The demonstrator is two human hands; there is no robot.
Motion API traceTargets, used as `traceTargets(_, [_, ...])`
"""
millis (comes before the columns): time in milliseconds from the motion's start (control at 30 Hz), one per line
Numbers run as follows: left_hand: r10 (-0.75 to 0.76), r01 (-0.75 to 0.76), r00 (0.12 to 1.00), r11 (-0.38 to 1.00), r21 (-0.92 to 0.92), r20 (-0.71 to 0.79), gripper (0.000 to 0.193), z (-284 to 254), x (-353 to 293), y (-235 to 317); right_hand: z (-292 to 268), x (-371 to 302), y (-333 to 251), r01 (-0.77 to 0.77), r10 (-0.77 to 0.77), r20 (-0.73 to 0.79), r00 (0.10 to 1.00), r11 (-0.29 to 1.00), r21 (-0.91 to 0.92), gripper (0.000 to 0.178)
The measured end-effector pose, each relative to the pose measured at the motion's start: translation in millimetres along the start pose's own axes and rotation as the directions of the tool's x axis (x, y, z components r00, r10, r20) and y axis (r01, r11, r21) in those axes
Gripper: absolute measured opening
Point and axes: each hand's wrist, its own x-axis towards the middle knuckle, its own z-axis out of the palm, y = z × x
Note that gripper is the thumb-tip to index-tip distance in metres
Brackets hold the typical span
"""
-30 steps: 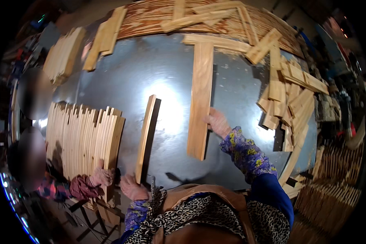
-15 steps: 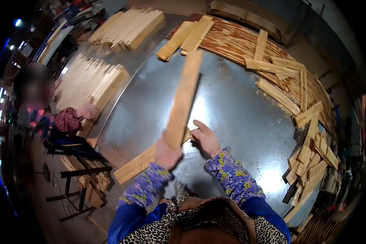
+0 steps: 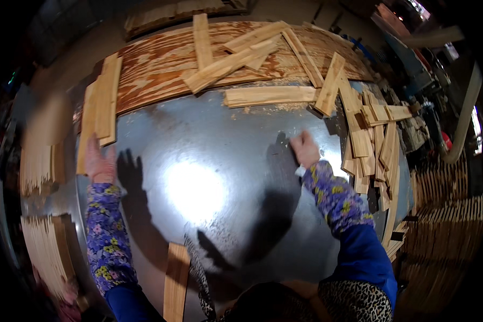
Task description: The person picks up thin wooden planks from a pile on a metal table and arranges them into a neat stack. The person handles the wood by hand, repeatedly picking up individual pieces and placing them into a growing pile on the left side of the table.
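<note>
At the left, my left hand (image 3: 101, 165) rests by the near end of several pale wooden boards (image 3: 99, 107) lying side by side. Its fingers are stretched and the thumb stands apart; the fingertips seem to touch a board. My right hand (image 3: 306, 150) hovers over the right part of the grey metal table (image 3: 231, 134), its fingers loosely curled and slightly blurred, with nothing visible in them. Close to my body lies a single board (image 3: 176, 282), partly out of view.
A streaked plywood sheet (image 3: 155, 70) spans the far edge with loose boards (image 3: 231, 64) on it. A jumbled heap of short boards (image 3: 367, 139) lies at the right. Stacked boards (image 3: 40, 247) and another person's hand (image 3: 70, 290) are at the left; more stacks (image 3: 445, 231) stand at the right.
The view has turned to the right. My left hand has let go of the board it held, which now appears to lie with those at the left. My right hand has moved right.
</note>
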Motion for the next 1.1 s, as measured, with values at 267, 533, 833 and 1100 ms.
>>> traceTargets(267, [0.634,-0.545,0.766,0.727,-0.418,0.103,0.059,117.9,22.5,331.0,-67.2,195.7,-8.6,-0.38,0.275,-0.299,0.914,0.837,-0.393,0.121])
traceTargets(533, [0.462,-0.417,0.743,0.886,-0.204,0.485,0.092,181.0,37.7,409.3,-75.4,201.8,50.7,-0.315,0.263,-0.22,0.94,0.913,-0.257,0.093])
traceTargets(833, [0.36,0.842,0.197,0.414,-0.345,0.912,0.079,56.5,-117.7,319.8,-118.0,-50.9,117.6,-0.522,-0.17,0.503,0.847,-0.093,0.848,0.061])
traceTargets(1100, [0.674,0.812,0.15,-0.502,0.299,0.723,0.096,-11.0,-291.9,284.2,-69.4,-252.5,72.3,-0.67,-0.053,0.669,0.741,-0.111,0.734,0.061])
